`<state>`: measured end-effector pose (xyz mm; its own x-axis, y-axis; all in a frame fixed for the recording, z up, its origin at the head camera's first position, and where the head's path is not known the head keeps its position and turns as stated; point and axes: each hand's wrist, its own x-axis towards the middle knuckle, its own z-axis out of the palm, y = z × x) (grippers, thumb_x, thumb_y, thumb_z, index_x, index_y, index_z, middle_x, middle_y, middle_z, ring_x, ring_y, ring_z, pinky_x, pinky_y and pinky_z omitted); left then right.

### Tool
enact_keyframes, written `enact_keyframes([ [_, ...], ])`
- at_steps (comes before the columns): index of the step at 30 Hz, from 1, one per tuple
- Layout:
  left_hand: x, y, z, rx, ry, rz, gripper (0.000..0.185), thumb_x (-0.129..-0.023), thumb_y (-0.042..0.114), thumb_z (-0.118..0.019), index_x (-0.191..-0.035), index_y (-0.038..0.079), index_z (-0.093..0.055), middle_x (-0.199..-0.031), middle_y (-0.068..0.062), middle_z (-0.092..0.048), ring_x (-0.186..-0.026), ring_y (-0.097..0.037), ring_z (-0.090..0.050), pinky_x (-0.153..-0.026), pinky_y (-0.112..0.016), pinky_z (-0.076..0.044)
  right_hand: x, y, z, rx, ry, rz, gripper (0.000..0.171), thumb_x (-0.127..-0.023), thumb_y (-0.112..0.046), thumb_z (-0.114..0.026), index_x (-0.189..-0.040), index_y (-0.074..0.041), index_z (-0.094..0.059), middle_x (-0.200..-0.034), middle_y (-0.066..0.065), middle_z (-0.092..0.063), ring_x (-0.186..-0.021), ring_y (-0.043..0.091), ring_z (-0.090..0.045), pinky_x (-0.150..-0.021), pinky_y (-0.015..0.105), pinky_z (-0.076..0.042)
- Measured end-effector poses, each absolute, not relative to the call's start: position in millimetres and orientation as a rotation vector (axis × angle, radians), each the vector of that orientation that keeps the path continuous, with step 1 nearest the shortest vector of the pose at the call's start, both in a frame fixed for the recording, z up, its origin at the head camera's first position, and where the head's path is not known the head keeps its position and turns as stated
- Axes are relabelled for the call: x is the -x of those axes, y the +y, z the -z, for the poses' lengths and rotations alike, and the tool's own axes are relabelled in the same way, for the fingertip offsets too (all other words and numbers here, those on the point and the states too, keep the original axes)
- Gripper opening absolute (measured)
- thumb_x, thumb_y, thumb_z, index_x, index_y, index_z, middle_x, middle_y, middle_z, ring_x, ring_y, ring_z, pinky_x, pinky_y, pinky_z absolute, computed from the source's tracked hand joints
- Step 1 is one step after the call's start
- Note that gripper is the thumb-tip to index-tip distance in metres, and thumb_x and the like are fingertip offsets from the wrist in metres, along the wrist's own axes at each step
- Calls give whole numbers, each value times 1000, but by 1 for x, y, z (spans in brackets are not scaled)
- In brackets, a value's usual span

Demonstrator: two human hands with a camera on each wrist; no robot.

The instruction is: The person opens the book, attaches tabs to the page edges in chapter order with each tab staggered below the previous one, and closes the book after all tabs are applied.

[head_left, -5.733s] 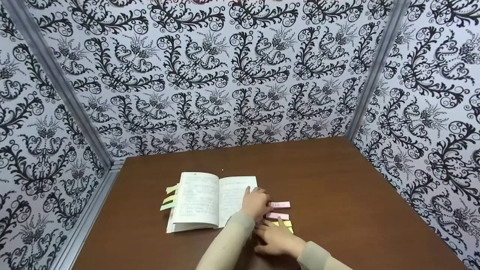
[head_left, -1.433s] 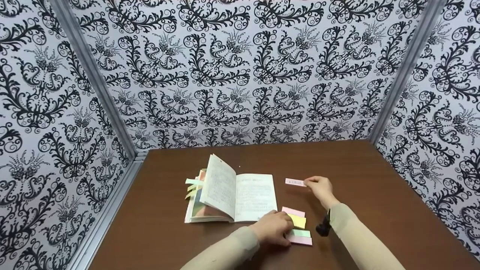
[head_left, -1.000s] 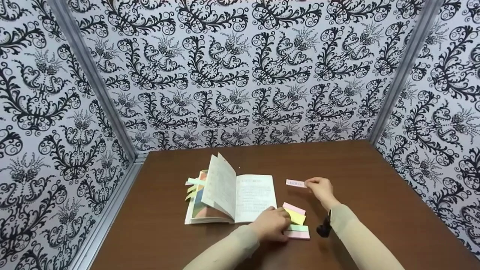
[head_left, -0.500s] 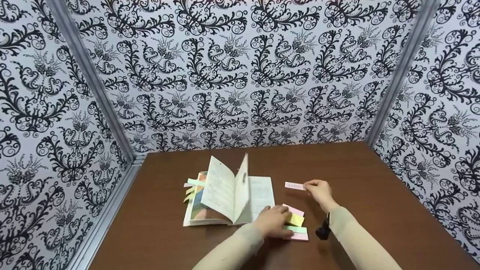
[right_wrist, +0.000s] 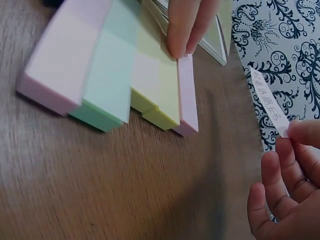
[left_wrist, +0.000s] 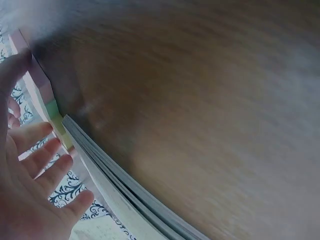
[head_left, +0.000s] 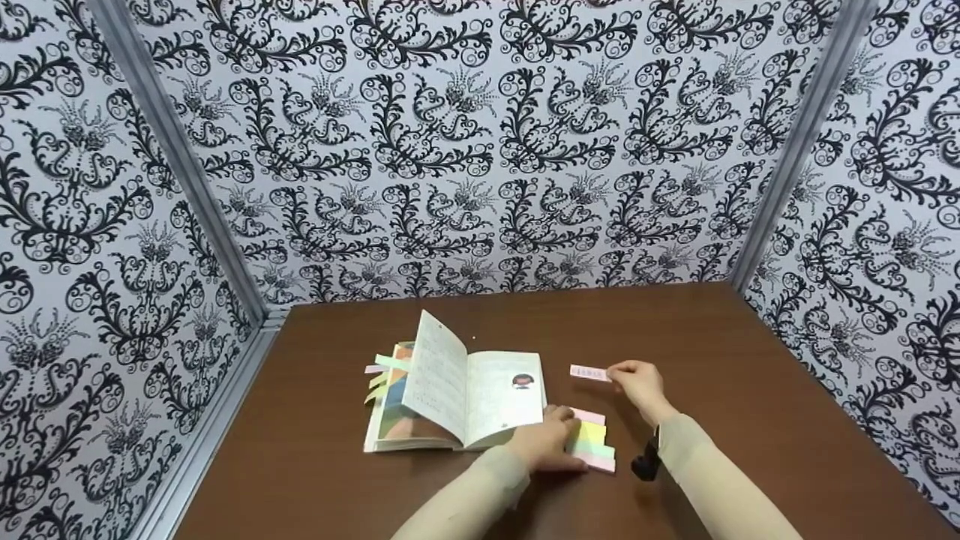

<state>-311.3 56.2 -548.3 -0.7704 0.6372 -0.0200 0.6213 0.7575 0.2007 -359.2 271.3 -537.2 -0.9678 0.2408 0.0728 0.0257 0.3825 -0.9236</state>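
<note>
The left hand (head_left: 546, 444) covers part of the row of pastel sticky-note pads (head_left: 592, 446) just right of the open paperback book (head_left: 457, 390), fingers straight, pressing them. Farther right, the right hand (head_left: 636, 382) pinches a small pink written paper strip (head_left: 589, 373) above the brown wooden table (head_left: 712, 352).

Even, soft overhead light; my head view is sharp, its walls bowed at the edges. My left wrist view is blurred, the table (left_wrist: 210, 100) smeared. My hands cast faint shadows; no glare.
</note>
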Motion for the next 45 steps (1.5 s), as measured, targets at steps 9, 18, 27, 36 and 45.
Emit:
enact_keyframes([
  [9, 317, 53, 556, -944, 2910, -423, 62, -89, 63, -55, -134, 20, -56, -136, 1, -45, -113, -16, -54, -78, -32, -53, 357, 270, 538, 236, -2442, -1625, 16, -88, -9, -66, -96, 5, -71, -80, 15, -67, -75, 35, -62, -65, 40, -51],
  [18, 312, 30, 549, -671, 2978, -695, 53, -98, 52, -46, -136, 15, -46, -148, -11, -41, -92, -38, -67, -84, -43, -53, 356, 267, 539, 252, -2462, -1728, 20, -90, -13, -66, -100, 4, -71, -87, 10, -69, -71, 30, -63, -57, 37, -50],
  [27, 314, 7, 557, -693, 3156, -796, 42, -95, 35, -56, -130, 13, -48, -114, -16, -64, -64, -30, -65, -63, -37, -54, 352, 254, 541, 246, -2596, -1871, 17, -85, -12, -70, -96, 1, -74, -84, 6, -69, -58, 14, -57, -50, 28, -42],
  [36, 325, -4, 566, -939, 3150, -781, 36, -94, 24, -59, -127, 10, -60, -115, -12, -64, -102, -23, -63, -82, -29, -51, 339, 239, 545, 117, -2723, -1848, 17, -81, -11, -71, -91, 3, -75, -62, 3, -61, -48, 10, -43, -42, 23, -32],
  [45, 322, -7, 564, -1040, 3094, -574, 31, -96, 28, -58, -124, 21, -66, -112, 1, -63, -97, -13, -62, -77, -25, -52, 332, 233, 552, -39, -2719, -1846, 18, -77, -6, -69, -87, 8, -73, -58, 3, -59, -44, 8, -42, -38, 20, -29],
])
